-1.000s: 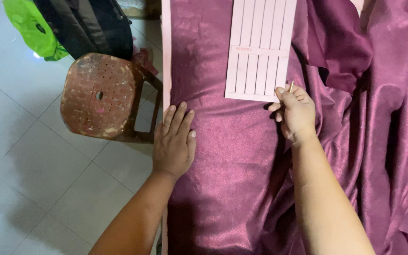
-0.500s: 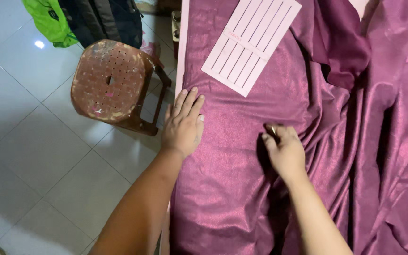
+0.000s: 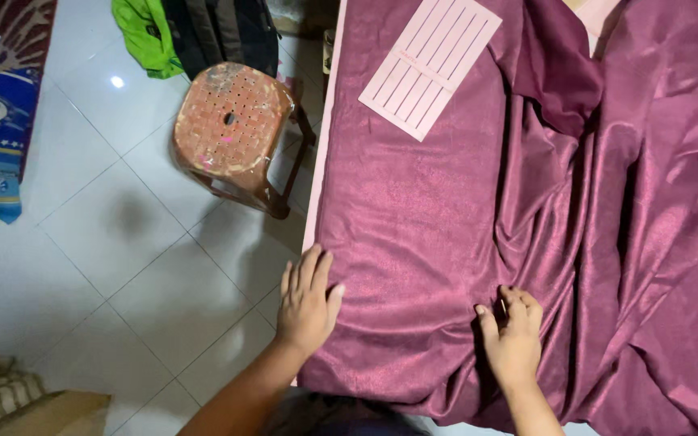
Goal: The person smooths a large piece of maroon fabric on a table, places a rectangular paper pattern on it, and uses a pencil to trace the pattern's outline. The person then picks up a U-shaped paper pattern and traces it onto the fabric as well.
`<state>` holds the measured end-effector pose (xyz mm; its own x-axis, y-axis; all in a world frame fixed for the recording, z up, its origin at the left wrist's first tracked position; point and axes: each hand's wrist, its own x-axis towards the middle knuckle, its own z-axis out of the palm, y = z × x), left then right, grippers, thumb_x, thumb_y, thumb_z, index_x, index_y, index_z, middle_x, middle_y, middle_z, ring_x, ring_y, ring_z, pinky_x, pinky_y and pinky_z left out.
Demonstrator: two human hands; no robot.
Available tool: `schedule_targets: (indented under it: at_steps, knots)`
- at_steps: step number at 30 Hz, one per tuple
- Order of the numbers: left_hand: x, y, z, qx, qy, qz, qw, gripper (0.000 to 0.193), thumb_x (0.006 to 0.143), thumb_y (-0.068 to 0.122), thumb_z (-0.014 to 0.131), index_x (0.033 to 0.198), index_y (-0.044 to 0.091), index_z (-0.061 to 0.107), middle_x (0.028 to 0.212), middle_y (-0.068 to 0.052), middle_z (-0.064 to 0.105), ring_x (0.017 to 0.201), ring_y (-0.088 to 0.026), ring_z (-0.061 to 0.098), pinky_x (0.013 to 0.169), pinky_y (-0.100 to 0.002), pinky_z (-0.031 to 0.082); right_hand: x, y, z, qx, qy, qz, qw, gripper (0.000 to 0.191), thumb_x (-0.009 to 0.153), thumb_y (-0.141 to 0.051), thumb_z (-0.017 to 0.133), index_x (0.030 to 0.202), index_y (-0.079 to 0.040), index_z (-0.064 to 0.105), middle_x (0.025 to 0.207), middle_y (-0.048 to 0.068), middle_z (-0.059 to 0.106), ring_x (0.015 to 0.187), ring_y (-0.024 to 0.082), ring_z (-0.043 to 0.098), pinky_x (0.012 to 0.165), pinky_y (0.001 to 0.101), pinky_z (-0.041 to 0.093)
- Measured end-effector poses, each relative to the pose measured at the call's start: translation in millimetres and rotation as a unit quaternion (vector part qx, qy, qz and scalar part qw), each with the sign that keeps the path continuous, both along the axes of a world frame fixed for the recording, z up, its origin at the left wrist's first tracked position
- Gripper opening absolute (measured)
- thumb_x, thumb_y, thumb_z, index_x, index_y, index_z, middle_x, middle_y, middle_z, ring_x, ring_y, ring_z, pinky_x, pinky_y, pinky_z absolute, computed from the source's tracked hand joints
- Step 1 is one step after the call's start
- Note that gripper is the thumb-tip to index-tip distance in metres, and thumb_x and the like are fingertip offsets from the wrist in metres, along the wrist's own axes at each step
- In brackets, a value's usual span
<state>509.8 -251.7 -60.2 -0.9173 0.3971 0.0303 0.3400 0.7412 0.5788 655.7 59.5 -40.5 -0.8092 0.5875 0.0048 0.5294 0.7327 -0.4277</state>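
Left hand point(image 3: 307, 303) pressed flat, fingers spread, on the edge of the maroon fabric point(image 3: 422, 242) filling the frame's right; right hand point(image 3: 512, 333) pinching a fold at lower centre; ruled pink card point(image 3: 430, 63) at top, stool point(image 3: 232, 129) at upper left.

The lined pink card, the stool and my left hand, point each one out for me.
lined pink card point(image 3: 430, 64), head view, middle of its face.
stool point(image 3: 232, 117), head view, perforated seat top.
left hand point(image 3: 307, 303), head view, back of the hand.
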Motion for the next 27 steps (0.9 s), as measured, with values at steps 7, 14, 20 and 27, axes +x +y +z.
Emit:
schedule_targets:
  at_steps: [7, 14, 20, 27]
  knots:
    - [93, -43, 7, 0.074, -0.139, 0.095, 0.983, 0.065, 0.086, 0.025, 0.07, 0.141, 0.001, 0.047, 0.134, -0.019, 0.053, 0.117, -0.037, 0.057, 0.099, -0.047, 0.047, 46, -13, 8, -0.048, -0.124, -0.111, 0.985, 0.065, 0.086, -0.047, 0.075, 0.131, -0.003, 0.06, 0.132, 0.018, 0.063, 0.114, 0.035, 0.067, 0.095, 0.0447, 0.053]
    - [93, -36, -4, 0.187, -0.207, 0.174, 0.944, 0.063, 0.082, 0.026, 0.079, 0.13, -0.002, 0.049, 0.1, -0.017, 0.07, 0.09, -0.03, 0.071, 0.08, -0.04, 0.058, 56, -34, 19, -0.046, -0.158, -0.08, 0.983, 0.068, 0.081, -0.045, 0.077, 0.129, 0.0, 0.059, 0.116, 0.019, 0.074, 0.109, 0.036, 0.07, 0.09, 0.0462, 0.055]
    - [83, -35, 16, -0.001, -0.254, 0.147, 0.956, 0.023, 0.087, 0.029, 0.074, 0.101, 0.011, 0.067, 0.096, -0.01, 0.076, 0.093, -0.033, 0.07, 0.081, -0.046, 0.055, 48, -51, 30, -0.05, -0.105, -0.103, 0.988, 0.053, 0.085, -0.035, 0.075, 0.125, -0.003, 0.062, 0.111, 0.021, 0.075, 0.106, 0.039, 0.071, 0.091, 0.0467, 0.055]
    - [78, -35, 24, 0.06, -0.203, 0.157, 0.965, 0.015, 0.085, 0.023, 0.071, 0.086, 0.009, 0.066, 0.093, -0.013, 0.071, 0.088, -0.035, 0.068, 0.077, -0.048, 0.054, 68, -34, 47, 0.007, -0.177, -0.142, 0.974, 0.042, 0.088, -0.03, 0.069, 0.125, -0.009, 0.063, 0.115, 0.022, 0.073, 0.11, 0.041, 0.069, 0.091, 0.0512, 0.054]
